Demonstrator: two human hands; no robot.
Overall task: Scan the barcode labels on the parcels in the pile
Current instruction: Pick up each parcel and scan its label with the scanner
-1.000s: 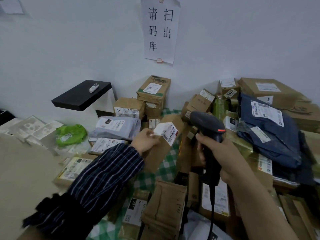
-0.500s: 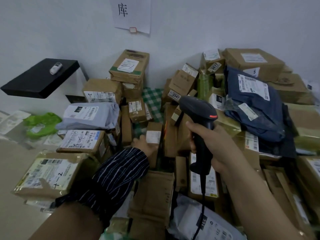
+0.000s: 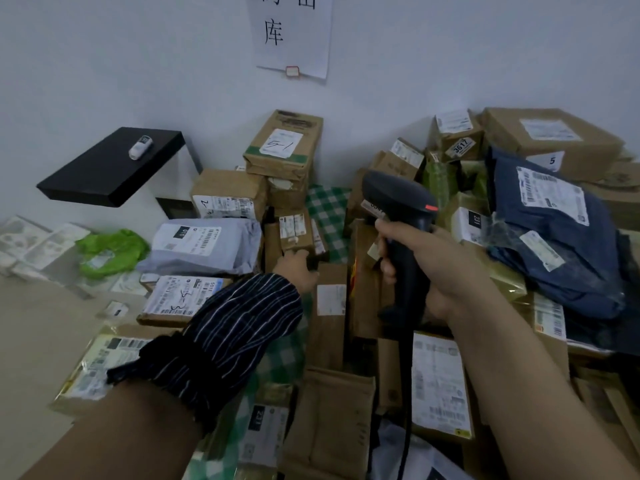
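A pile of brown cardboard parcels and poly bags with white barcode labels lies against the wall. My left hand [image 3: 296, 270], in a striped sleeve, reaches into the pile's middle and grips the lower edge of a small brown parcel [image 3: 294, 230] with labels on its face. Just to its right stands a tall narrow brown box [image 3: 330, 323] with a white label, free of my hand. My right hand [image 3: 440, 268] holds the handle of a black barcode scanner [image 3: 401, 202], head pointing left over the pile. Its cable [image 3: 405, 393] hangs down.
A grey mailer [image 3: 204, 245] and a green bag [image 3: 110, 251] lie left of the parcel. A dark blue bag [image 3: 554, 230] tops the right heap. A black shelf [image 3: 110, 168] with a small white device juts from the wall. A green checked cloth [image 3: 329, 213] shows between boxes.
My left hand held up the tall narrow box to the scanner, set it down upright in the pile and moved back onto the small brown parcel. The scanner stayed in my right hand.
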